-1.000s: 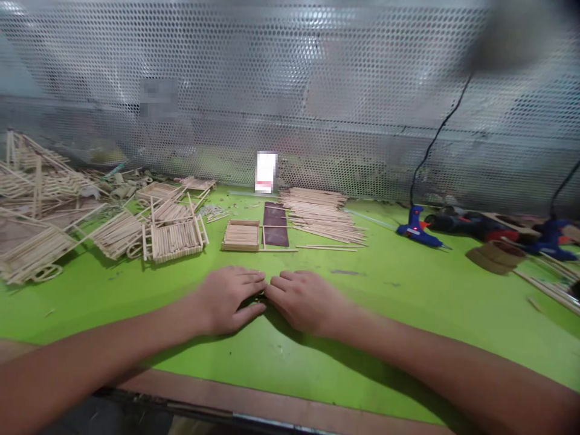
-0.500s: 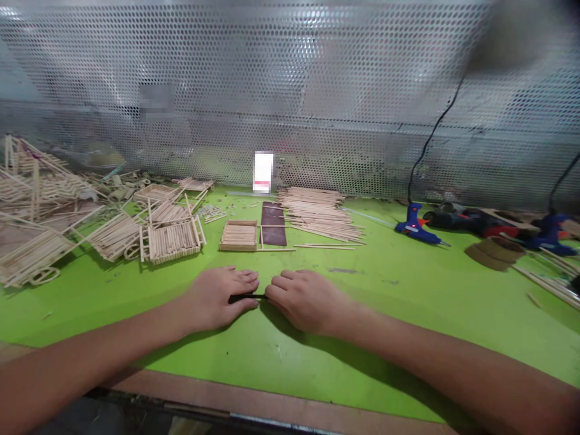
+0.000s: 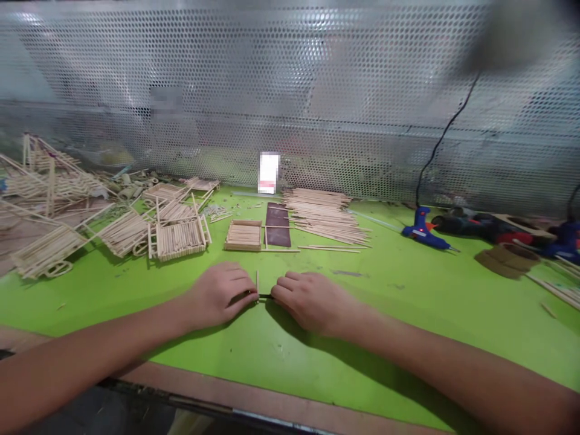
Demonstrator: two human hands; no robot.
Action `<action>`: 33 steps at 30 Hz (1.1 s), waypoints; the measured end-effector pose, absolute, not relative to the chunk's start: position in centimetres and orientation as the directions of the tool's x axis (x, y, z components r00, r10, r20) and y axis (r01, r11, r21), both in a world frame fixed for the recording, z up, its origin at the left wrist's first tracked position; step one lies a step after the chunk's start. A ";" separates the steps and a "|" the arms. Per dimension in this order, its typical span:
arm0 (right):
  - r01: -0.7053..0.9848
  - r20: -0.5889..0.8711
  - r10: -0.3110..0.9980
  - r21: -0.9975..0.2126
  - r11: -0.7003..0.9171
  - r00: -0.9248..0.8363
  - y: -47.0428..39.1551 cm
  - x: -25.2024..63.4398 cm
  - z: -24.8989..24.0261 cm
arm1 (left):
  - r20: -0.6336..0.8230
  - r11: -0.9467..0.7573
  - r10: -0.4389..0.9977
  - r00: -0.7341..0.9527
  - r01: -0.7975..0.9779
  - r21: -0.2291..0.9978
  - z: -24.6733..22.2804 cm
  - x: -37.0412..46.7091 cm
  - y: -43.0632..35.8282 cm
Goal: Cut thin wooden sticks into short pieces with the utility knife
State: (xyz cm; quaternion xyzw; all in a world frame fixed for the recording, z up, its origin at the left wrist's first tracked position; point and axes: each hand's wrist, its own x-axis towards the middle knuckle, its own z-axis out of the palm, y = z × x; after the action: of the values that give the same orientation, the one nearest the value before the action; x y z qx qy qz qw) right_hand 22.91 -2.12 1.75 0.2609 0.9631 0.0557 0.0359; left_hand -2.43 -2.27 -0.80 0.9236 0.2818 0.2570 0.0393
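My left hand point(image 3: 226, 295) is closed, with thumb and fingertips pinched at a short thin wooden stick point(image 3: 257, 281) that points away from me. Fingers curled, my right hand point(image 3: 312, 302) grips a thin dark strip point(image 3: 265, 296), whose exposed end reaches left to the left fingertips and touches or nearly touches the stick. Most of the strip is hidden under the right fingers, so I cannot tell its kind. Beyond the hands sits a small stick-built tray point(image 3: 243, 235) beside a dark brown flat plate point(image 3: 278, 225) with thin sticks across it.
Several stick-built frames point(image 3: 179, 240) crowd the left of the green table point(image 3: 362, 350). A pile of thin sticks point(image 3: 324, 211) lies beyond my right hand. To the right are a blue glue gun point(image 3: 426, 228) with a cord and a brown ring point(image 3: 507, 260). A perforated metal sheet point(image 3: 353, 90) stands behind.
My left fingers have drawn together, and a short stick now shows upright in the picture at their tips. Less of the dark strip shows between the hands. The view has shifted slightly left.
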 end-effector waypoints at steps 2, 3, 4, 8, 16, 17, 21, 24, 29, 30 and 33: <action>0.503 -0.045 0.510 0.113 0.857 -0.859 -2.1 22.9 1.8 | 0.450 -0.837 0.544 0.709 0.494 0.234 -0.9 -2.3 -2.1; 0.507 -0.045 0.513 0.104 0.856 -0.857 -2.0 22.8 1.8 | 0.446 -0.835 0.548 0.707 0.496 0.240 -0.9 -2.3 -2.1; 0.511 -0.043 0.516 0.095 0.855 -0.856 -2.0 22.6 1.8 | 0.441 -0.832 0.552 0.708 0.499 0.242 -0.9 -2.4 -2.0; 0.495 -0.023 0.497 0.065 0.867 -0.867 -1.8 21.4 1.6 | 0.402 -0.822 0.568 0.718 0.517 0.238 -0.5 -3.7 -2.1; 0.467 0.015 0.468 0.106 0.878 -0.884 -1.9 20.6 1.3 | 0.423 -0.813 0.577 0.699 0.543 0.210 -0.5 -5.0 -3.0; 0.470 0.012 0.472 0.115 0.875 -0.882 -1.9 20.8 1.4 | 0.434 -0.816 0.570 0.698 0.541 0.202 -0.4 -5.0 -3.0; 0.525 -0.007 0.532 0.155 0.837 -0.847 -2.1 21.6 1.9 | 0.452 -0.824 0.546 0.705 0.550 0.137 0.6 -4.3 -2.6; 0.557 -0.030 0.570 0.174 0.812 -0.821 -2.3 22.3 2.2 | 0.401 -0.825 0.551 0.731 0.550 0.131 1.6 -3.0 -1.7; 0.561 -0.043 0.573 0.156 0.813 -0.818 -2.3 22.7 1.8 | 0.267 -0.832 0.553 0.789 0.506 0.226 1.1 -0.6 -0.5; 0.559 -0.038 0.570 0.154 0.815 -0.821 -2.3 22.6 1.7 | 0.259 -0.828 0.559 0.788 0.517 0.216 0.7 -0.4 -0.5; 0.541 -0.026 0.551 0.156 0.826 -0.834 -2.2 22.5 1.6 | 0.255 -0.788 0.615 0.746 0.585 0.193 -0.6 -0.9 -0.8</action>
State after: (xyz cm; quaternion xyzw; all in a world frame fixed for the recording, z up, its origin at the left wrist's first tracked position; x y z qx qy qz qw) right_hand 22.52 -2.15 1.57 0.2859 0.9550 0.0712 0.0349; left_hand -0.90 -0.79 -0.63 0.9329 0.3216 0.1540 0.0503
